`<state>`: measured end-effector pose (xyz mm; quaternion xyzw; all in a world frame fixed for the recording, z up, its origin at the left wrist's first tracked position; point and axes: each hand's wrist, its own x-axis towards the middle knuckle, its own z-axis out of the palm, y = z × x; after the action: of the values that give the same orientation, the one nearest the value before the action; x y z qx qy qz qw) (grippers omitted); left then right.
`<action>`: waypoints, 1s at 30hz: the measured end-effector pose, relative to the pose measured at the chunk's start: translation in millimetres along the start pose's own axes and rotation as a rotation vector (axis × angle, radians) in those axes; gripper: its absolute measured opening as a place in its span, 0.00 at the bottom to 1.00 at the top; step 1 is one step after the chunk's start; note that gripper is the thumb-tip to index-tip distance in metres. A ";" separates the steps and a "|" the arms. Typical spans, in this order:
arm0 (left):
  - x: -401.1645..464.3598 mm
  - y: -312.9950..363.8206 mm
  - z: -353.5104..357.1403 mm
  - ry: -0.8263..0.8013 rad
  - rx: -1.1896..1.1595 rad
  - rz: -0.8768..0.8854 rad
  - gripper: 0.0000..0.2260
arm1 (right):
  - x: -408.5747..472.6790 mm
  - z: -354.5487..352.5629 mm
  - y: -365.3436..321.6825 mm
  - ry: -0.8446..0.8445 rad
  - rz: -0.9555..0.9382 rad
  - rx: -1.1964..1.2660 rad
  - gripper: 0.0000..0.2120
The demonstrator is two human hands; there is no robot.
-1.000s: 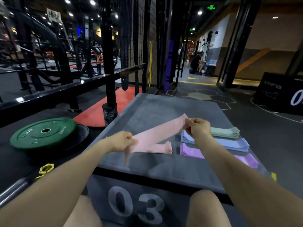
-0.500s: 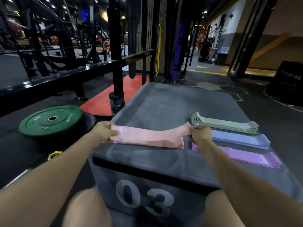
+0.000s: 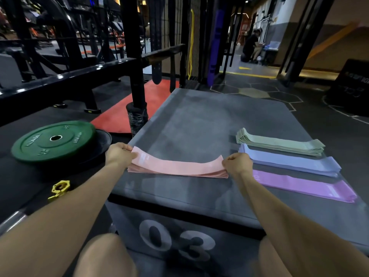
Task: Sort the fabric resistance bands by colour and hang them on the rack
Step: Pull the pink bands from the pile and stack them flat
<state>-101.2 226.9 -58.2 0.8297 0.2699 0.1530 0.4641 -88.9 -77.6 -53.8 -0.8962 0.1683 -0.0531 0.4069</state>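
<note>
Pink band being laid on its pile

The left hand (image 3: 119, 154) and right hand (image 3: 237, 163) each pinch an end of the top pink band (image 3: 177, 166), its middle sagging onto the pink pile (image 3: 175, 173) near the front of the grey box (image 3: 199, 120). The band's long axis runs left to right between the two grips, neither hand nearer. Green (image 3: 279, 143), blue (image 3: 289, 162) and purple (image 3: 303, 185) piles lie just right.

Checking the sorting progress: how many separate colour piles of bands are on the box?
4. Pink pile at the near left, its top band held by both hands; green pile farthest right; blue pile in front of it; purple pile nearest right.
</note>
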 end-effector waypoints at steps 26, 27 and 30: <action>18.8 -36.9 11.8 -0.028 0.139 0.275 0.15 | 6.3 17.5 13.2 -0.008 -0.177 -0.312 0.13; 18.5 -36.2 9.4 -0.052 0.140 0.308 0.17 | 6.1 16.3 12.3 -0.008 -0.214 -0.321 0.13; 18.0 -29.0 -5.3 -0.199 0.151 0.438 0.23 | 2.2 14.3 2.6 0.018 -0.391 -0.466 0.17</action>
<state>-98.3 253.5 -80.1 0.9116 0.0472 0.1470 0.3809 -84.3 -69.8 -65.4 -0.9804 0.0039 -0.0981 0.1709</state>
